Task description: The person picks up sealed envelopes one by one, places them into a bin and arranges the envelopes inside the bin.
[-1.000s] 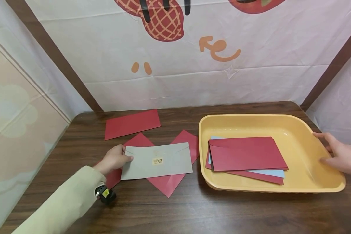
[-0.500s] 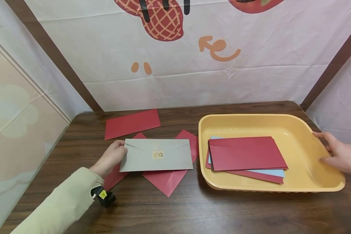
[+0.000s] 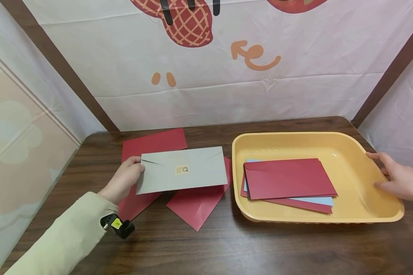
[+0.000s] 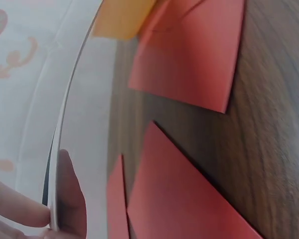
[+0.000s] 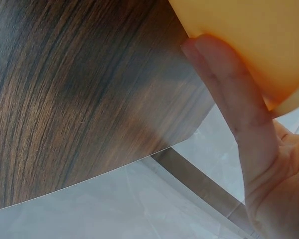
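Pinched at its left end by my left hand (image 3: 122, 179), a pale grey envelope (image 3: 165, 177) with a small printed sticker is raised over red envelopes on the table. The left wrist view has this grey envelope (image 4: 84, 99) nearly edge-on, between thumb and fingers. Beneath it, red envelopes (image 3: 199, 210) lie partly hidden. My right hand (image 3: 399, 177) holds the right rim of a yellow plastic tray (image 3: 359, 187), thumb on the inner side and fingers at the outside. In the right wrist view, fingers (image 5: 229, 79) press along the tray's outer wall (image 5: 269, 35).
Inside the tray lies a loose stack with a dark red envelope (image 3: 292, 177) on top and a light blue envelope (image 3: 318, 201) below. Another red envelope (image 3: 155, 141) is at the back left of the wooden table (image 3: 206, 252). A printed cloth (image 3: 206, 99) hangs behind.
My left hand has lifted the grey envelope up and away from the red ones, tilting it slightly. More of the red envelope at left now shows. The right hand stays at the tray rim.
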A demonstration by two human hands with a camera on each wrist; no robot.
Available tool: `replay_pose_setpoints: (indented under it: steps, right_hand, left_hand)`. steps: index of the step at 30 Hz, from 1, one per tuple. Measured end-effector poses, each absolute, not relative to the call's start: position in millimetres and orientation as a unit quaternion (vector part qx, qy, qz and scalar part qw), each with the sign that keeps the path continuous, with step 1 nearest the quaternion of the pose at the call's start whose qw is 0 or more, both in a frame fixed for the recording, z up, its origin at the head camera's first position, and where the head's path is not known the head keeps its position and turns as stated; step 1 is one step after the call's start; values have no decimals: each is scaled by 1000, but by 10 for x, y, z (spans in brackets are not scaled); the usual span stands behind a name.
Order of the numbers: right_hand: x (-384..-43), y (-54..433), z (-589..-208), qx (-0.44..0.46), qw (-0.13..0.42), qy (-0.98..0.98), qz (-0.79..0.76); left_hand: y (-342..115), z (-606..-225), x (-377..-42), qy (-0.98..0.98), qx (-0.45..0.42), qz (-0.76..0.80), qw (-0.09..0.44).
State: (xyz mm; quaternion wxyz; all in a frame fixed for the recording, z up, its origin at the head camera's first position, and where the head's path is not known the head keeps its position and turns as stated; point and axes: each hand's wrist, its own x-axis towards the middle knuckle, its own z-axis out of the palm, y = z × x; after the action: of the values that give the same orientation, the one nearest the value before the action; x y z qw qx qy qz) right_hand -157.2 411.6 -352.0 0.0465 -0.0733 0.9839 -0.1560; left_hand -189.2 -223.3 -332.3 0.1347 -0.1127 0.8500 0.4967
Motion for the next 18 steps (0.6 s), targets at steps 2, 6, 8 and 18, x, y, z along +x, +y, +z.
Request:
replay_pose_setpoints:
  steps: [2, 6, 8, 18]
  right_hand:
    - [-1576, 4120, -3518, -75, 43, 984, -155]
    - [-1584, 4126, -3517, -78, 40, 985, -150]
    - [-1588, 4129, -3520, -80, 40, 985, -147]
    - [-1585, 4123, -3528, -84, 34, 985, -144]
  left_hand:
    - [-2216, -3292, -1894, 847, -110, 503, 136]
    - [-2154, -3230, -1893, 837, -103, 518, 146]
    - [-2098, -3204, -1890, 832, -95, 525, 150]
    - [-1705, -3145, -1849, 817, -33, 549, 172]
